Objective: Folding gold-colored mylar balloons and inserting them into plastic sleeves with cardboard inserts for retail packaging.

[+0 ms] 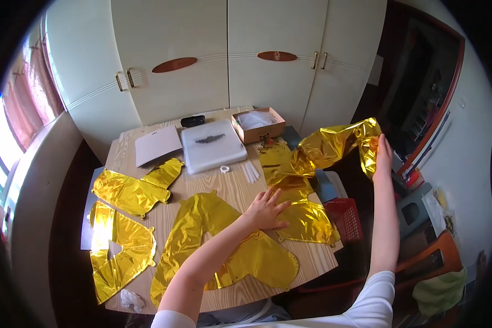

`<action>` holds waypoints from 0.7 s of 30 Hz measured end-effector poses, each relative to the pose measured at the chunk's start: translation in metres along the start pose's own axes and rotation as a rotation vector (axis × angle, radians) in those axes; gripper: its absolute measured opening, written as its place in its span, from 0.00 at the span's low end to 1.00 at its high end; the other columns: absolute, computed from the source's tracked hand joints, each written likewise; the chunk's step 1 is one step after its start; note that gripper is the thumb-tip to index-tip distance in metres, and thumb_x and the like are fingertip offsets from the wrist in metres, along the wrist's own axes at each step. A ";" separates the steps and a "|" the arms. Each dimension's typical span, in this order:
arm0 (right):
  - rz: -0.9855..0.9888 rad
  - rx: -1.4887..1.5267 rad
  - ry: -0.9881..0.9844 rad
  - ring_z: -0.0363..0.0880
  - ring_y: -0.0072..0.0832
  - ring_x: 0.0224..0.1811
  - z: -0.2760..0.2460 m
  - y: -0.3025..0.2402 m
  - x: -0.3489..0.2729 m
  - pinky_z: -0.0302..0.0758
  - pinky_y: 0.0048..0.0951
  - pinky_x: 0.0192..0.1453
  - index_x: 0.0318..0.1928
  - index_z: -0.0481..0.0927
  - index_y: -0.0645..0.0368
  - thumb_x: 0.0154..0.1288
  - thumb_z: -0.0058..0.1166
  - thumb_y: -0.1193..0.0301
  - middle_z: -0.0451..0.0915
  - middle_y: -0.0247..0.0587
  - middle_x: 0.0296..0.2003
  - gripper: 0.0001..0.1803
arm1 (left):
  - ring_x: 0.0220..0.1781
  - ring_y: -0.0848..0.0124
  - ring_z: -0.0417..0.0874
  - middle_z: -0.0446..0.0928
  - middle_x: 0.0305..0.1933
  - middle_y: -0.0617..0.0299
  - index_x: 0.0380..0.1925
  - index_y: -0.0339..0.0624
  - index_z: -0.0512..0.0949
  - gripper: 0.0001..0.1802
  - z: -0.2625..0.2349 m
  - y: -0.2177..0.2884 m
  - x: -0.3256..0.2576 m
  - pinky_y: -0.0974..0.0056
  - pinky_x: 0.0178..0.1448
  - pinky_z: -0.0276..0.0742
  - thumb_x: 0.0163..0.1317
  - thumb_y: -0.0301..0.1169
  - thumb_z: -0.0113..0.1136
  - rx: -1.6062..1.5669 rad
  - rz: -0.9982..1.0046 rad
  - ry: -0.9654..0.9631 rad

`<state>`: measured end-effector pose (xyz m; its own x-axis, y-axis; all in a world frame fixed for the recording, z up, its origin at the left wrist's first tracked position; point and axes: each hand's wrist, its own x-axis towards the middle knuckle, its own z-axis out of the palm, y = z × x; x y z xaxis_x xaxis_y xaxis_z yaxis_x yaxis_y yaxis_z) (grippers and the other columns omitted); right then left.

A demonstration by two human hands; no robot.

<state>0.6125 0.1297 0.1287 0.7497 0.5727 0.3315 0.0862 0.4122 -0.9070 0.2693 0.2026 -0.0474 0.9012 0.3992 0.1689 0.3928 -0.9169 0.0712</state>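
Flat gold foil balloons lie across the wooden table. My right hand [384,156] is raised past the table's right edge, its fingers closed on the end of a gold foil balloon [333,145]. The crumpled foil stretches from there back to the table's right side. My left hand [267,210] lies with fingers spread at the near edge of that foil, beside a large curved foil balloon [270,259] under my left forearm. Two more foil balloons, one branched [131,191] and one with a central hole [126,262], lie at the left.
Toward the back of the table [238,186] are a pale folder [157,145], a clear plastic stack [213,147], a black object [193,121] and a box of clear bags [258,124]. A white tape roll [224,169] and white strips [250,171] lie nearby. A red basket [344,218] stands right.
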 end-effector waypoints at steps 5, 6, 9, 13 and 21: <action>-0.169 0.020 0.150 0.74 0.27 0.57 0.002 -0.054 -0.014 0.68 0.28 0.63 0.63 0.71 0.64 0.72 0.50 0.51 0.76 0.41 0.55 0.31 | 0.74 0.47 0.56 0.54 0.75 0.46 0.69 0.61 0.63 0.43 -0.009 -0.001 0.004 0.45 0.69 0.58 0.59 0.71 0.44 0.015 -0.061 -0.076; -0.204 0.074 0.144 0.74 0.27 0.57 0.000 -0.064 -0.011 0.68 0.28 0.62 0.63 0.71 0.64 0.72 0.50 0.52 0.76 0.41 0.55 0.31 | 0.72 0.47 0.60 0.55 0.75 0.45 0.68 0.60 0.64 0.43 -0.013 -0.001 0.007 0.45 0.68 0.61 0.58 0.71 0.45 0.011 -0.062 -0.070; -0.217 -0.015 0.100 0.75 0.26 0.56 0.000 -0.078 -0.016 0.69 0.28 0.62 0.62 0.71 0.64 0.73 0.49 0.53 0.77 0.40 0.55 0.29 | 0.67 0.50 0.67 0.57 0.73 0.45 0.65 0.56 0.67 0.43 -0.019 -0.006 0.023 0.46 0.62 0.69 0.58 0.71 0.45 0.032 -0.094 -0.067; -0.201 -0.035 -0.062 0.75 0.25 0.55 -0.004 -0.075 -0.033 0.69 0.27 0.61 0.60 0.73 0.63 0.73 0.48 0.53 0.78 0.38 0.52 0.28 | 0.57 0.50 0.77 0.62 0.69 0.44 0.64 0.52 0.68 0.42 -0.032 -0.014 0.050 0.51 0.55 0.76 0.60 0.69 0.46 0.019 -0.192 -0.148; -0.259 -0.084 -0.308 0.74 0.16 0.45 0.003 -0.075 -0.100 0.70 0.22 0.52 0.47 0.78 0.62 0.76 0.46 0.60 0.78 0.30 0.41 0.17 | 0.57 0.48 0.79 0.61 0.70 0.43 0.73 0.52 0.53 0.45 -0.023 -0.035 0.060 0.50 0.56 0.79 0.62 0.63 0.49 -0.169 -0.418 -0.035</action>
<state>0.5287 0.0438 0.1646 0.4654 0.6485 0.6023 0.3090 0.5186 -0.7972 0.3057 0.2587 -0.0166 0.6782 0.7326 0.0581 0.6917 -0.6631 0.2862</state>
